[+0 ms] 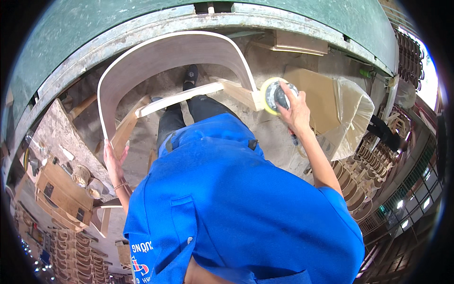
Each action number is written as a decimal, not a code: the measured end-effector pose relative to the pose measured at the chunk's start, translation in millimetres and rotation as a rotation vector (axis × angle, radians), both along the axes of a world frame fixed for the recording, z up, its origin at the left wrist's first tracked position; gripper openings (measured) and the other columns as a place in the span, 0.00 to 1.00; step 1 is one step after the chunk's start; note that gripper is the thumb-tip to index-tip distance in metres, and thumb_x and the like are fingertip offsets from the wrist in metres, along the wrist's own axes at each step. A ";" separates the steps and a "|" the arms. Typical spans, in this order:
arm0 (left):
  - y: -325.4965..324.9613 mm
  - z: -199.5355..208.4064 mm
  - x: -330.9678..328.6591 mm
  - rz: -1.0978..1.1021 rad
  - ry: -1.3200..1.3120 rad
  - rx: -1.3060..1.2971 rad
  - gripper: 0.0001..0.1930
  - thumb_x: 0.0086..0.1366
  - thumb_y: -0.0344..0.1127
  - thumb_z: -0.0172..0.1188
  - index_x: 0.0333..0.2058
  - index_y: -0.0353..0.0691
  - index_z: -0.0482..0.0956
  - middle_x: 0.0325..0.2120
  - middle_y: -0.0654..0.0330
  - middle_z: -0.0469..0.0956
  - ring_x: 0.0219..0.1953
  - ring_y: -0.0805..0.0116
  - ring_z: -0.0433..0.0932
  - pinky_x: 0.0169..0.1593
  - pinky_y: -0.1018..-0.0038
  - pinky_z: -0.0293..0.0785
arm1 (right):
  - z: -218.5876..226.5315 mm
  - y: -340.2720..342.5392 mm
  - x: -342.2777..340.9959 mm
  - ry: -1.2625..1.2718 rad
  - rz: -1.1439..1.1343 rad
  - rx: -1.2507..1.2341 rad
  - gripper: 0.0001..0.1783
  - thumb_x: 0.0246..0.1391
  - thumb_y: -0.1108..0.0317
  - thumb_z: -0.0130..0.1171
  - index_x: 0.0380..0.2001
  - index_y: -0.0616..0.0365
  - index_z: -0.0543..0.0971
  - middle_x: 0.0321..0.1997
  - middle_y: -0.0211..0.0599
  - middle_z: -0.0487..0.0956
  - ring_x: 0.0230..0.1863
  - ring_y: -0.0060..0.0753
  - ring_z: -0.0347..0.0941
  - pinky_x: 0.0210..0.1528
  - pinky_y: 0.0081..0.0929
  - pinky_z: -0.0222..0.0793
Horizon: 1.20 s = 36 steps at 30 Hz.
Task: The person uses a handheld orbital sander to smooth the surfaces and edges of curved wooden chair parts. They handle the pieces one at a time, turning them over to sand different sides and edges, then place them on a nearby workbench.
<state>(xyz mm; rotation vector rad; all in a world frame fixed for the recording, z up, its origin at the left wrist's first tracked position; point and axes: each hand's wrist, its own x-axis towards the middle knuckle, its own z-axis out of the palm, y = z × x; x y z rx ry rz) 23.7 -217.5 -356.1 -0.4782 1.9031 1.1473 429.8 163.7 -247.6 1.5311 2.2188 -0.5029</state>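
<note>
A wide curved wooden panel (172, 45), pale-edged and part of a chair-like frame, bends round in front of me below the green bench. A straight pale bar (179, 98) and angled wooden legs join its two ends. My left hand (115, 163) grips the panel's near left end, with fingers outside and thumb inside. My right hand (295, 109) is closed over the top of a round power sander (273, 97) with a yellow-rimmed pad. The pad's edge is at the frame's right corner; whether it touches the wood I cannot tell.
A long green bench (66, 38) runs across the far side. At right lie a cardboard box (314, 94) and plastic wrapping (354, 113). A dusty board (66, 135), wooden box (66, 194) and small containers stand at left. Stacked curved chair parts (359, 182) fill the right background.
</note>
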 end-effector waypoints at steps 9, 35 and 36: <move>-2.0 -3.7 3.5 0.012 0.041 0.052 0.30 0.70 0.56 0.48 0.63 0.45 0.62 0.53 0.56 0.73 0.37 0.56 0.83 0.40 0.70 0.81 | -17.6 4.9 -22.5 0.072 -0.012 0.006 0.43 0.48 0.61 0.68 0.65 0.20 0.61 0.44 0.54 0.68 0.43 0.59 0.75 0.47 0.46 0.74; -1.0 -5.1 -1.1 0.002 -0.005 -0.015 0.30 0.69 0.58 0.50 0.60 0.43 0.66 0.49 0.55 0.76 0.35 0.58 0.84 0.37 0.72 0.81 | 9.1 -37.0 -22.8 -0.001 0.039 -0.143 0.42 0.46 0.61 0.70 0.63 0.21 0.63 0.42 0.53 0.67 0.40 0.61 0.76 0.44 0.48 0.75; -0.3 -4.5 -0.1 0.004 -0.003 -0.019 0.30 0.69 0.58 0.50 0.61 0.43 0.66 0.49 0.55 0.76 0.35 0.58 0.84 0.37 0.72 0.81 | 10.6 -39.2 -21.8 -0.014 0.045 -0.154 0.42 0.46 0.61 0.70 0.63 0.21 0.63 0.42 0.53 0.67 0.40 0.61 0.76 0.44 0.47 0.75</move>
